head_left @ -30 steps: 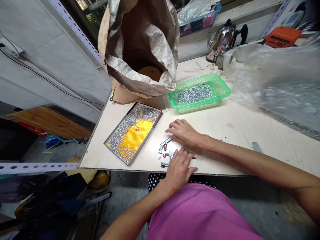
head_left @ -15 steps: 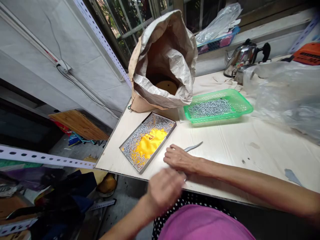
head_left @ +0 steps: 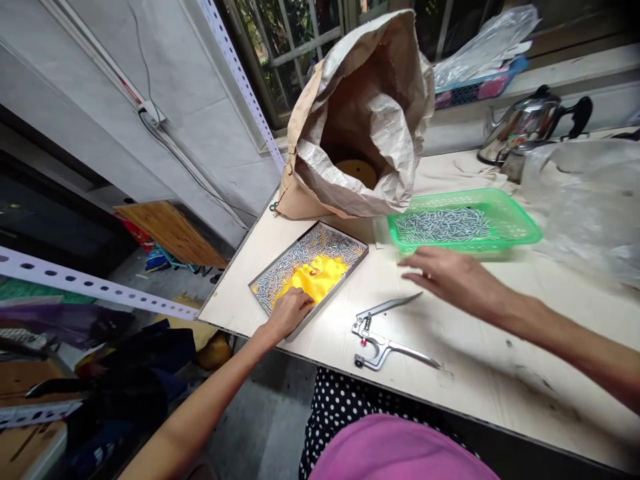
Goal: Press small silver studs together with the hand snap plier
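Observation:
My left hand reaches over the near edge of a shallow metal tray, its fingers curled together at a bright yellow, smooth-looking patch. What the fingertips hold, if anything, is hidden. Small silver metal pins fill the rest of the tray. Above the table, my right hand has its fingers stretched out and the thumb apart, with nothing in it. It is just in front of a green plastic basket with similar silver pins. Between the hands lie snap pliers, handles spread.
A big paper sack stands open behind the tray. At the back right are a metal kettle, a clear plastic bag and a blue basket on the sill. The table's near edge runs before my lap.
My left hand has moved from near my right hand to the tray. My right hand has lifted off the pliers and moved towards the green basket. The pliers now lie in plain sight.

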`<state>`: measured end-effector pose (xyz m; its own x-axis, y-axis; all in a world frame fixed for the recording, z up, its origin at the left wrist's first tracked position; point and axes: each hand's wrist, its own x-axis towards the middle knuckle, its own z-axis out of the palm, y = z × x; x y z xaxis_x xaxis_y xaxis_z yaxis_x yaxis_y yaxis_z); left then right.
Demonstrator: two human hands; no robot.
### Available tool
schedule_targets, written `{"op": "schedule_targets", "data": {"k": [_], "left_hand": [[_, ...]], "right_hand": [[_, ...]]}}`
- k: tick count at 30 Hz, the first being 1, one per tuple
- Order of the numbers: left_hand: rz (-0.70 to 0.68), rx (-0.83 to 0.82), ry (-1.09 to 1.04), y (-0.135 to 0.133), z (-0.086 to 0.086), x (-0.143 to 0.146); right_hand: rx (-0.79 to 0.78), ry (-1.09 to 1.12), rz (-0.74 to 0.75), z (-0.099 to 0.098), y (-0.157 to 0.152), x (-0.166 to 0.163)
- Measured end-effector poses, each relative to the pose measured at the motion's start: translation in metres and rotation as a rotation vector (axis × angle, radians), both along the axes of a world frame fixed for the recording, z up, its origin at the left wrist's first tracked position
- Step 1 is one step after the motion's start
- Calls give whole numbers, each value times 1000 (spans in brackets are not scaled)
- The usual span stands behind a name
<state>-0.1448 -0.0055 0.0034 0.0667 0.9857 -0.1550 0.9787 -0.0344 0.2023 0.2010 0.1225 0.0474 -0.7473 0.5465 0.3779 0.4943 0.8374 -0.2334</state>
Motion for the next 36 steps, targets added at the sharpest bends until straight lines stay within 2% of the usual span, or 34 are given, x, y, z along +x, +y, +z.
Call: {"op": "schedule_targets", "data": {"k": [3, 8, 10, 12, 16, 20, 22, 25, 28, 36], "left_hand": [[-27, 0, 85, 5, -3, 3], [-4, 29, 207, 8, -6, 7], [23, 39, 121, 8, -7, 8], [97, 63, -59, 10, -7, 7], [274, 82, -379, 17, -1, 3], [557, -58, -1082, 21, 11, 5], [610, -103, -1309, 20, 19, 10], [598, -49, -1374, 17, 28, 18], [583, 45, -1360, 12, 32, 22], [595, 190, -1234, 6, 20, 20]], "right_hand": [[-194, -104, 102, -21, -40, -5], [-400, -292, 139, -43, -83, -8], [-418, -332, 138, -52, -93, -9], [-415, -327, 130, -57, -99, -8], [-424, -153, 134, -49, -96, -17], [-462, 183, 182, -27, -74, -60], [-517, 328, 154, -23, -61, -94], [-702, 387, 137, -29, -49, -144], [-776, 413, 133, -40, -48, -177], [-707, 403, 41, -57, -49, -192]]}}
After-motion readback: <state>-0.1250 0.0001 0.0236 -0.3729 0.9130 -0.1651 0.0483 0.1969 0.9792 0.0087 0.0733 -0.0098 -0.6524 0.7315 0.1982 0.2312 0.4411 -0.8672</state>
